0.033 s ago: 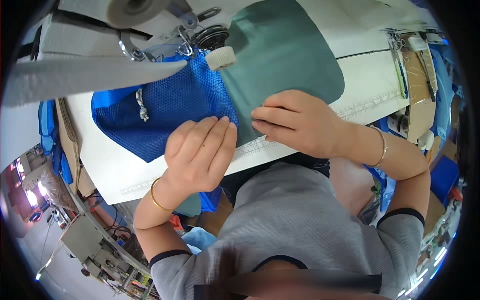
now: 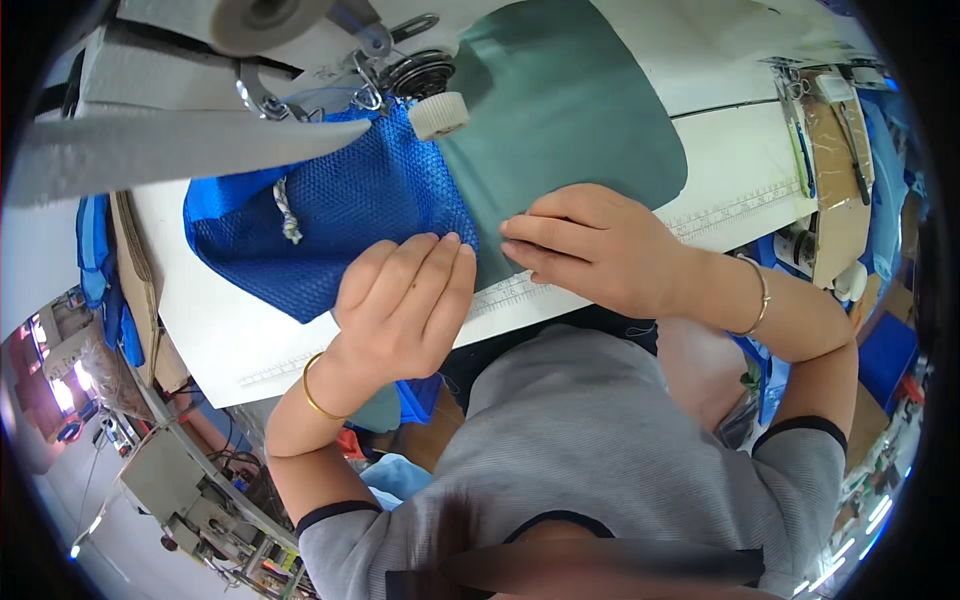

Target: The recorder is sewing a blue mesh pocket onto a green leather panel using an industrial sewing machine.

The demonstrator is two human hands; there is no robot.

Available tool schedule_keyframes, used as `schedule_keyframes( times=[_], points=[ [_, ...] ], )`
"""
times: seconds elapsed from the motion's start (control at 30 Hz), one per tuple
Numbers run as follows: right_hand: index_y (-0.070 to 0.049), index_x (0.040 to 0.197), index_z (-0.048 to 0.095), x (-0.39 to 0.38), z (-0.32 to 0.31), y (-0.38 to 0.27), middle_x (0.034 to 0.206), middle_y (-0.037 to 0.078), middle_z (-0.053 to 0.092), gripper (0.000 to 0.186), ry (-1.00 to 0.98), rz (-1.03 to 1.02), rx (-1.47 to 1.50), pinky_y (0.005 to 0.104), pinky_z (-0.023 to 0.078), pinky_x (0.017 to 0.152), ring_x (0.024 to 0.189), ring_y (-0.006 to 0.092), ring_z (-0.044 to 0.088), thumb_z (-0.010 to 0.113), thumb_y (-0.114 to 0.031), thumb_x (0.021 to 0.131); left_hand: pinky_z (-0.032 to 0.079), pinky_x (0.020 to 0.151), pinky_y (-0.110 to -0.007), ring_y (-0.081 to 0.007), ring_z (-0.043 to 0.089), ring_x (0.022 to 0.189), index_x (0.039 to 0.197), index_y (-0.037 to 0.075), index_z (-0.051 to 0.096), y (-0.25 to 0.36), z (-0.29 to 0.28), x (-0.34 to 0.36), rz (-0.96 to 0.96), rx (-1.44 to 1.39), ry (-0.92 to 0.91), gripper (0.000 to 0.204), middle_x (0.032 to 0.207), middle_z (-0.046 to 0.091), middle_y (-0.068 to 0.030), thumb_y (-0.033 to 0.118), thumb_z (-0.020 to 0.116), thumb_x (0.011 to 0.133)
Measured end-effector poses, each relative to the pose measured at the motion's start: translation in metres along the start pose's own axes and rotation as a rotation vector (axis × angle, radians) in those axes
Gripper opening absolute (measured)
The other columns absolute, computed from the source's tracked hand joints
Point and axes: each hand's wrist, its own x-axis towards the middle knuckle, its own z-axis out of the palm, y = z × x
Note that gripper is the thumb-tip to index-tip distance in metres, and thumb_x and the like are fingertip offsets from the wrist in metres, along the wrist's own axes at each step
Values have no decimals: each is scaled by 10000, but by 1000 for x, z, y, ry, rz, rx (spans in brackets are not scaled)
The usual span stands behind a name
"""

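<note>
Bent fingers of the left hand [image 2: 405,305] lie with their tips on the right edge of a blue, honeycomb-textured fabric piece [image 2: 370,195]; whether they pinch it or merely press, I cannot tell. The right hand [image 2: 610,250], its fingers curled together, rests on a smooth, dull-green fabric panel [image 2: 580,110]; its thumb side is partly hidden, so its hold cannot be told either.

The blue piece spreads toward eleven o'clock from the left hand, and the green panel toward twelve from the right, the two meeting along one line. A knotted, pale speckled cord [image 2: 287,210] lies on the blue at the left hand's ten o'clock. At its twelve o'clock sits a ribbed white plastic knob [image 2: 440,117] on a sewing machine. Printed ruler markings [image 2: 515,290] run along the white tabletop [image 2: 240,320] at its three o'clock. Each wrist wears a thin metal bangle [image 2: 318,392].
</note>
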Motion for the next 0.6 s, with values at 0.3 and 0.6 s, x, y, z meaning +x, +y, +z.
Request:
schedule_keyframes(
  times=[0.3,0.6],
  points=[
    [-22,1075,706,-10,-2,0,1185,104,660,356,-24,20,28,361,557,815,994,247,647,766,-171,758,501,797,-354,-235,665,912,957,-5,713,18,12,-5,-70,-14,-3,233,959,702,-109,110,653,764],
    [-31,1034,713,0,-7,-5,1143,81,641,291,12,28,-47,385,526,916,1096,267,599,740,-176,784,499,812,-349,-218,648,893,942,2,698,20,-1,11,-50,31,-130,223,946,692,-112,115,657,754]
  ],
)
